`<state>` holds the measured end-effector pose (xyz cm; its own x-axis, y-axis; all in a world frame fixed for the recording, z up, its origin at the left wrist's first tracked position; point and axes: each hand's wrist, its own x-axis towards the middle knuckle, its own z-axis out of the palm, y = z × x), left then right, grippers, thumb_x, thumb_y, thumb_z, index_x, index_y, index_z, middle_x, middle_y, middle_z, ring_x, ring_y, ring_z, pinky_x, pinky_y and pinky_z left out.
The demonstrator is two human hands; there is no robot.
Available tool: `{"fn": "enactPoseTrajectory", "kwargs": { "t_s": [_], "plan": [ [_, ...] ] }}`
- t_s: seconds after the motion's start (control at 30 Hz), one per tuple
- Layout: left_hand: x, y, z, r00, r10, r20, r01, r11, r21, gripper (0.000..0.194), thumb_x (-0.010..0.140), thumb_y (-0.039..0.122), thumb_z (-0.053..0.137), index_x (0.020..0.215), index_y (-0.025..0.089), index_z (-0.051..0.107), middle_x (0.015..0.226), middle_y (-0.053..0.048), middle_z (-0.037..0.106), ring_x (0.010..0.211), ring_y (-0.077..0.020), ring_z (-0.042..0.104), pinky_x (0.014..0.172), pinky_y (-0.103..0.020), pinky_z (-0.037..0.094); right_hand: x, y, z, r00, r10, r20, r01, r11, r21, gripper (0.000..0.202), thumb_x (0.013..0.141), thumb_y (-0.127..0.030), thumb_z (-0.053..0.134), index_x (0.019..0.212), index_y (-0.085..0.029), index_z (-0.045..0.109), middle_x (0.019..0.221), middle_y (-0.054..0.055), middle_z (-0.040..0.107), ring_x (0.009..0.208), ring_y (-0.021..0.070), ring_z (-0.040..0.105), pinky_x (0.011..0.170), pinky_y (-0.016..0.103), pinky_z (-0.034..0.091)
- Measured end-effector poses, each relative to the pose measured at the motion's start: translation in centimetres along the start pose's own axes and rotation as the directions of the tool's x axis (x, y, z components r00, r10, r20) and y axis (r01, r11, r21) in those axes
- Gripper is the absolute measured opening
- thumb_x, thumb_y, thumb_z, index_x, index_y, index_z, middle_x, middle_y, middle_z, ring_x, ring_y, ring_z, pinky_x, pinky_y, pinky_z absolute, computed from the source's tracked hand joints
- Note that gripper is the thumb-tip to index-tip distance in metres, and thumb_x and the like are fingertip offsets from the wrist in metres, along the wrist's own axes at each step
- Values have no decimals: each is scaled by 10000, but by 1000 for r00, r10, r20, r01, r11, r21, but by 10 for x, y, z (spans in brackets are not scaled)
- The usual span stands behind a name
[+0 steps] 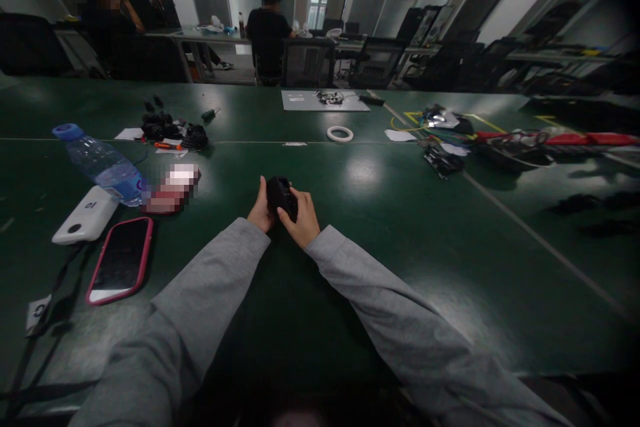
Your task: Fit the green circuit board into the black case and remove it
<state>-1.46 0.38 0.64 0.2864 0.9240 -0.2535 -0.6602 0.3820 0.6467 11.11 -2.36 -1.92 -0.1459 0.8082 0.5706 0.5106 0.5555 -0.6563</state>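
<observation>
A small black boxy device (280, 195) is held between my two hands over the green table (360, 240); its exact kind does not show. My left hand (261, 209) wraps its left side, thumb pointing up. On the other side my right hand (303, 217) grips it, with the thumb across its near face and the fingers over its top right edge. Part of the device is hidden by the fingers. Grey sleeves cover both forearms.
To the left lie a water bottle (107, 167), a white power bank (86, 215), and a phone in a pink case (121, 259). Black parts (173, 128) are heaped behind them. A tape roll (340, 134) and cables (445, 147) lie farther off. People sit beyond the table.
</observation>
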Motion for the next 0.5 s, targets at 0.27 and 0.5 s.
{"fn": "enactPoseTrajectory", "kwargs": {
  "t_s": [0.27, 0.5],
  "plan": [
    [-1, 4, 1, 998, -59, 15, 60, 997, -47, 880, 791, 823, 320, 1205, 118, 645, 1074, -167, 691, 1072, -269, 633, 982, -402, 487, 0, -7, -4, 996, -82, 43, 83, 997, -5, 580, 857, -401, 573, 1370, -184, 412, 1254, 141, 453, 1223, 261, 446, 1067, 474, 424],
    [0, 4, 1, 999, -25, 22, 26, 998, -60, 855, 818, 801, 297, 1271, 147, 611, 1145, -153, 676, 1080, -255, 629, 989, -402, 473, 1, -6, -4, 990, -102, 92, 100, 995, 30, 648, 852, -469, 613, 1398, -196, 396, 1286, 144, 441, 1240, 275, 431, 1079, 500, 407]
  ]
}}
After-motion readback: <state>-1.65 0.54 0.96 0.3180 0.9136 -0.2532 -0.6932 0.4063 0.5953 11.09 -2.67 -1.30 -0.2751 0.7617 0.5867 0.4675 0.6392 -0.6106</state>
